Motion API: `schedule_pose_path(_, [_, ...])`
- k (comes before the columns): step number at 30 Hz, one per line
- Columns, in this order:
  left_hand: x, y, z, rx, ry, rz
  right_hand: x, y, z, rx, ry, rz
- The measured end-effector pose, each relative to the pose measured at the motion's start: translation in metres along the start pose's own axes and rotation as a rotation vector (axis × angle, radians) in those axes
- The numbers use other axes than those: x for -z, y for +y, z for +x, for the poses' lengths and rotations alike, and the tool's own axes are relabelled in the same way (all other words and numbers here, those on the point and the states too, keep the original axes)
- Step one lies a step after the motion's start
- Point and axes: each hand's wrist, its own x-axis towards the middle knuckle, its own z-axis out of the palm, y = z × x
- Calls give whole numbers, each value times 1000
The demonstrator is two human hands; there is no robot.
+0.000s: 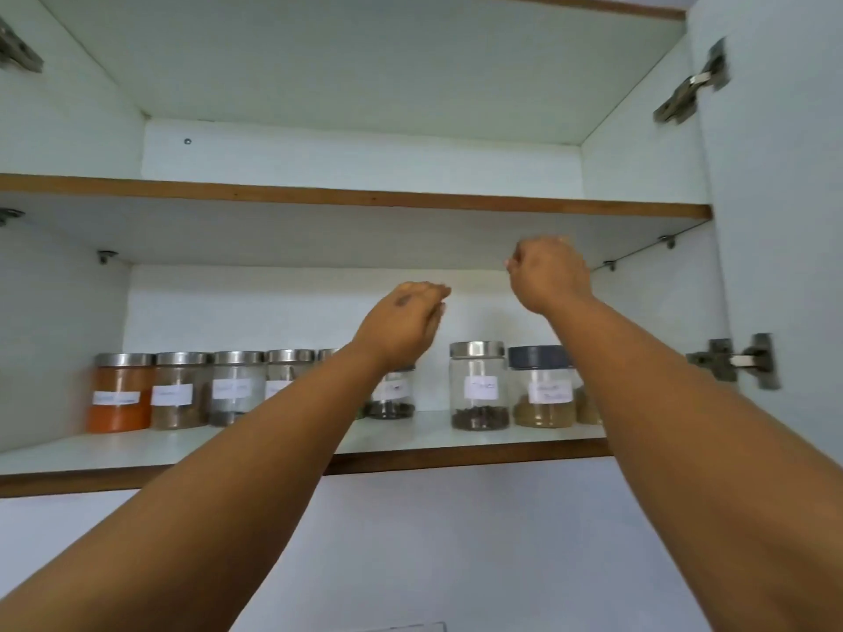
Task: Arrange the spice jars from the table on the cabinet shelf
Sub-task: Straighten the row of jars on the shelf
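Both arms raised; left grip loose, empty; right grip curled, empty.

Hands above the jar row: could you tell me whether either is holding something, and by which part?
Nothing is held. The left hand and right hand are raised clear of the jars, gripping none.

Home kitchen: wall cabinet of labelled spice jars.

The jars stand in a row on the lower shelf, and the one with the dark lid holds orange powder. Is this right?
Not quite. In the head view, the jar with the dark lid holds brownish powder; the rest is right.
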Motion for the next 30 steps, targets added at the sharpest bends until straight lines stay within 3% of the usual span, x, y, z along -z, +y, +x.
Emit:
schedule_pose_path(3, [-1,45,29,0,-233,30,21,33,-14,8,-435,-116])
schedule_pose_path(6, [-11,68,43,75,-391,101,21,47,-36,22,-563,-9])
schedule_pose_path(9, [-25,69,39,94,-435,115,6,45,-49,93,-649,-99])
schedule_pose_path(22, [-78,7,37,241,-284,-102,-69,19,-23,99,-660,-220])
schedule_pose_path(30, [-100,-10,46,243,-307,18,-111,16,-9,94,-627,-143])
